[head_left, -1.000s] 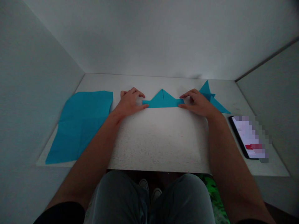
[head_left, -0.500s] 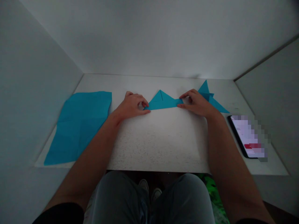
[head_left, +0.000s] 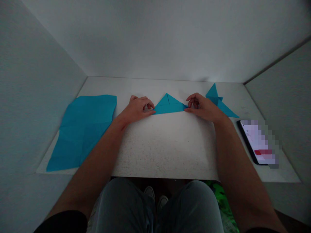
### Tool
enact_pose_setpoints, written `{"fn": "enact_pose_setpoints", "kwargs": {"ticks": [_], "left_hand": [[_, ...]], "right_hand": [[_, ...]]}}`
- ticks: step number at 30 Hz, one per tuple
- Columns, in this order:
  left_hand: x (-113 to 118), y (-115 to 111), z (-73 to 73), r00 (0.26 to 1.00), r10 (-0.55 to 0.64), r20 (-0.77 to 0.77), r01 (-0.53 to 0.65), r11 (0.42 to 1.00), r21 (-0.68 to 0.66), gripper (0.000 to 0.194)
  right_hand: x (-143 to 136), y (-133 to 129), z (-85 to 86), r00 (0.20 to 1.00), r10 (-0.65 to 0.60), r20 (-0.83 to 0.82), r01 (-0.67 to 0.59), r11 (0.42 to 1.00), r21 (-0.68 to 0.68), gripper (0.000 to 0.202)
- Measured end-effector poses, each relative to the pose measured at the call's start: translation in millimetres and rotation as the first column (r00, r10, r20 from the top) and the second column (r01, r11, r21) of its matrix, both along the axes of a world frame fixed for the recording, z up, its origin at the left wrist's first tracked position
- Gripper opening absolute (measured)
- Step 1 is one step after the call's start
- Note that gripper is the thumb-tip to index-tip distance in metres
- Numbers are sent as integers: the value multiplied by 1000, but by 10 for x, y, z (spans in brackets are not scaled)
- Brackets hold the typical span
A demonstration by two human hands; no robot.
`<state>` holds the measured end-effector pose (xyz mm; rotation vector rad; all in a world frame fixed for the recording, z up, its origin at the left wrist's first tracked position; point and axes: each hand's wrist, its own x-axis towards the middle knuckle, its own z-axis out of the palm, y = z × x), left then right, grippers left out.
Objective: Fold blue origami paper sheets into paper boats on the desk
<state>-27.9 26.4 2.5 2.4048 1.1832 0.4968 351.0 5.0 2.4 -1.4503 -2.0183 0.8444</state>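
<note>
A folded blue paper lies on the white table between my hands, its peak pointing away from me and a dark slit line running down from the tip. My left hand pinches its left corner between thumb and fingers. At the right end, my right hand has its thumb and curled fingers closed on the other corner, which they partly hide. Just beyond my right hand stands a folded blue paper figure with pointed ends, partly covered by that hand.
A large creased sheet of blue paper lies at the left of the table. To the right is a phone with its screen lit and partly blurred out. Walls enclose the table's back and sides.
The right end of the folded paper, flat before, now looks folded in to a narrower point under my right fingers. My left fingers have closed in on the left corner.
</note>
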Motion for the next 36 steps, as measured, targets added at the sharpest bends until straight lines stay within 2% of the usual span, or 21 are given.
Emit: {"fn": "enact_pose_setpoints", "kwargs": {"ticks": [3,8,14,19,22,26,30,33,36], "left_hand": [[-2,-7,10,1000,-13,-5,13,1000,3,19],[-13,-12,30,999,-41,8,41,999,32,34],[-23,9,12,992,-103,70,99,993,70,22],[-15,-14,-26,996,-67,52,56,980,189,20],[-13,-25,-27,996,-59,71,35,954,298,19],[4,-37,-22,983,-68,171,-20,884,467,18],[78,-67,-39,949,-119,293,-42,870,492,19],[158,-103,-57,927,-154,343,-29,880,474,19],[223,-143,-52,927,-193,321,4,862,508,18]], "right_hand": [[-20,-7,11,999,22,42,-21,1000,-20,58],[-13,-8,46,995,60,81,-59,998,-15,58],[-29,-10,60,990,103,101,-111,991,77,53],[-117,-23,48,989,86,122,-101,987,128,50],[-167,-22,32,991,65,119,-87,977,195,45],[-234,-10,-17,999,-38,8,34,947,318,39],[-324,45,-134,970,-167,-177,221,907,357,49],[-426,125,-265,918,-157,-365,292,888,354,61],[-561,175,-395,854,-126,-505,315,898,308,75]]}}
